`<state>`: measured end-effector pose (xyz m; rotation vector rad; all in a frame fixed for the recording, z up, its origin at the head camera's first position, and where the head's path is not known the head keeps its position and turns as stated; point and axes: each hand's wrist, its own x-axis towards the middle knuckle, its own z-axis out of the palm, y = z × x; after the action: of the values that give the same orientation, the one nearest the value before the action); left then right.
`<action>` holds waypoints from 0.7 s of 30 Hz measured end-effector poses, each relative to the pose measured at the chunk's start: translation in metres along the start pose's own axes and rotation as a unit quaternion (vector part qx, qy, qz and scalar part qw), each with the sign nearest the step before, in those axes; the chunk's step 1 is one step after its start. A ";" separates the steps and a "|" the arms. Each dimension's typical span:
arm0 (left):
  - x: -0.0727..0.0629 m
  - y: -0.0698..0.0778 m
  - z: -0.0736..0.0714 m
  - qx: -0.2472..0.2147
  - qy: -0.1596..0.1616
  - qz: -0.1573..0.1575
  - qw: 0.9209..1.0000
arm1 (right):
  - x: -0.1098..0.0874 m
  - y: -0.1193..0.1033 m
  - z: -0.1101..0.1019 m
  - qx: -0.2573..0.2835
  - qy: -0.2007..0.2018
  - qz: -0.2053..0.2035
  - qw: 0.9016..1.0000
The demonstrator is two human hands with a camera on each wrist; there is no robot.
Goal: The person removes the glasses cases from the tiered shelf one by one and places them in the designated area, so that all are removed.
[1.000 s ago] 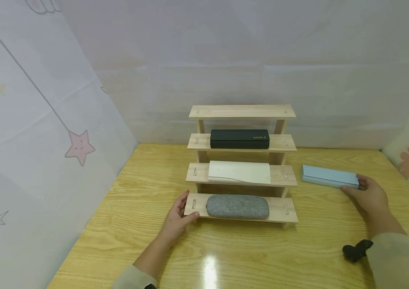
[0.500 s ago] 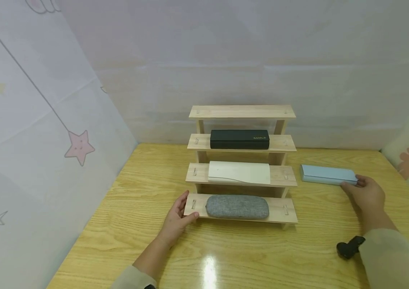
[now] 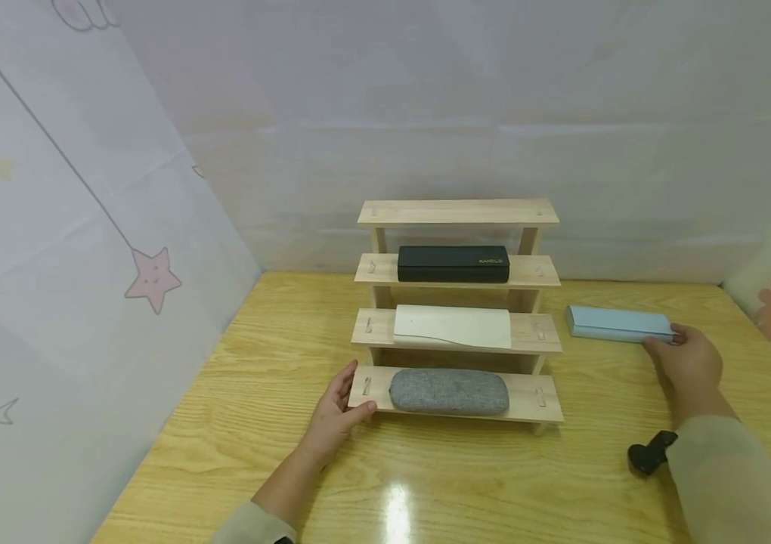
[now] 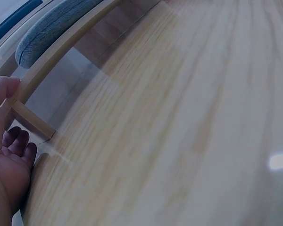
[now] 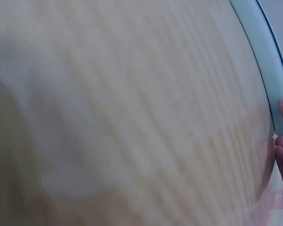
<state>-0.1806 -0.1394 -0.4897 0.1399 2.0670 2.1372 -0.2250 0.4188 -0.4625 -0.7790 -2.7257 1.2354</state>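
Observation:
A stepped wooden display stand (image 3: 453, 211) has four tiers, seen in the head view. My left hand (image 3: 329, 423) grips the left end of its lowest board, thumb at the front edge; the left wrist view shows the fingers curled below the board. On that tier lies a grey fabric glasses case (image 3: 449, 391). Above it sit a cream flap case (image 3: 452, 326) and a black oblong case (image 3: 453, 264); the top tier is bare. To the stand's right, my right hand (image 3: 690, 364) pinches the right end of a light blue glasses case (image 3: 620, 323), low over the table.
The stand rests on a yellow wood-grain table (image 3: 236, 393). A pale backdrop (image 3: 494, 98) rises behind the table, with patterned sheets at the left and right. A black wrist device (image 3: 651, 455) sits at my right sleeve.
My right hand has moved slightly left and away from me with the light blue glasses case, which has turned nearer to level. The left hand stays on the stand.

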 end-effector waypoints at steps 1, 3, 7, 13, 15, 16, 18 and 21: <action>0.000 0.000 0.000 -0.001 0.000 0.001 1.000 | 0.001 -0.001 0.000 0.001 -0.001 0.001 1.000; 0.000 0.001 0.000 -0.002 0.000 -0.001 1.000 | 0.003 -0.002 0.000 0.004 -0.006 0.006 1.000; 0.000 0.002 0.000 -0.002 0.002 -0.002 1.000 | 0.007 -0.004 0.000 0.005 -0.011 0.010 1.000; -0.001 0.002 0.001 0.003 -0.001 -0.003 1.000 | 0.010 -0.004 -0.001 -0.002 -0.009 0.012 1.000; -0.001 0.003 0.001 0.002 -0.002 -0.003 1.000 | 0.011 -0.003 -0.001 0.003 -0.013 0.011 1.000; -0.001 0.003 0.001 0.002 -0.002 -0.003 1.000 | 0.011 -0.002 -0.001 0.005 -0.014 0.010 1.000; -0.001 0.003 0.001 0.002 -0.001 -0.003 1.000 | 0.011 -0.001 -0.001 0.009 -0.018 0.009 1.000; -0.002 0.003 0.000 0.006 0.000 -0.003 1.000 | 0.011 0.000 0.000 0.026 -0.020 0.011 0.999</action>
<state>-0.1792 -0.1396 -0.4862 0.1357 2.0779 2.1210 -0.2344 0.4236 -0.4643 -0.7893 -2.7112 1.3363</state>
